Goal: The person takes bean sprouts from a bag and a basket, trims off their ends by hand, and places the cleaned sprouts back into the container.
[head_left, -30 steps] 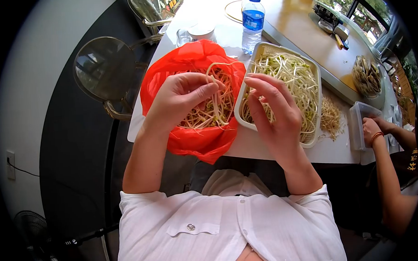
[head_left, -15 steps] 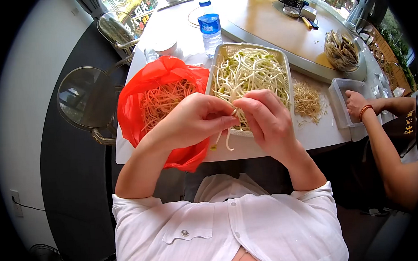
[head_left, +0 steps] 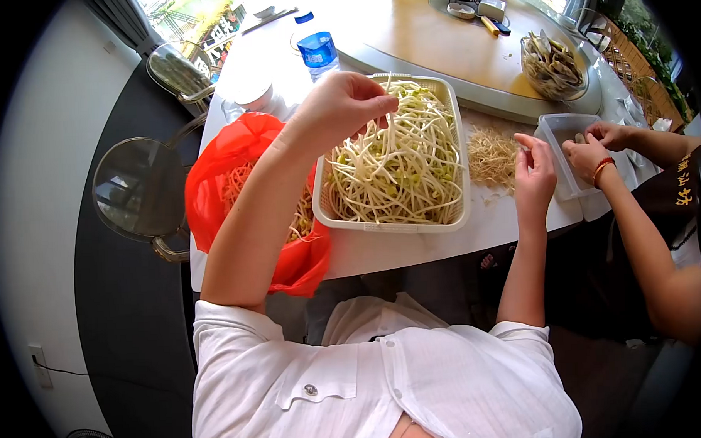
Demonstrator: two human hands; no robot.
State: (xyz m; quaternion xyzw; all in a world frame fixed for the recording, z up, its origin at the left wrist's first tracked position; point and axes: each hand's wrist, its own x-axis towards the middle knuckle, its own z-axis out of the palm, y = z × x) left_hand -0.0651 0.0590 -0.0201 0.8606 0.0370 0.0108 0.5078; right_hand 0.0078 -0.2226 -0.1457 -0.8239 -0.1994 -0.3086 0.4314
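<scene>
My left hand (head_left: 346, 107) is closed in a pinch on bean sprouts (head_left: 392, 125), above the back left part of a cream plastic basket (head_left: 393, 227) heaped with long white sprouts. Off the basket's right side, my right hand (head_left: 536, 178) has its fingers drawn together beside a pile of thin brownish root ends (head_left: 491, 156). Whatever may be between those fingertips is too small to tell. To the left of the basket, partly behind my left forearm, a red plastic bag (head_left: 203, 197) stands open with more sprouts inside.
A blue-labelled water bottle (head_left: 317, 50) stands behind the basket. At right, another person's hands (head_left: 591, 153) work over a clear plastic container (head_left: 552, 131). A glass bowl of brownish pieces (head_left: 552, 69) sits near the raised wooden turntable (head_left: 429, 31).
My hands, together over the basket's front before, have parted. The left went up and back over the sprouts, the right moved out to the root pile. The view shifted slightly.
</scene>
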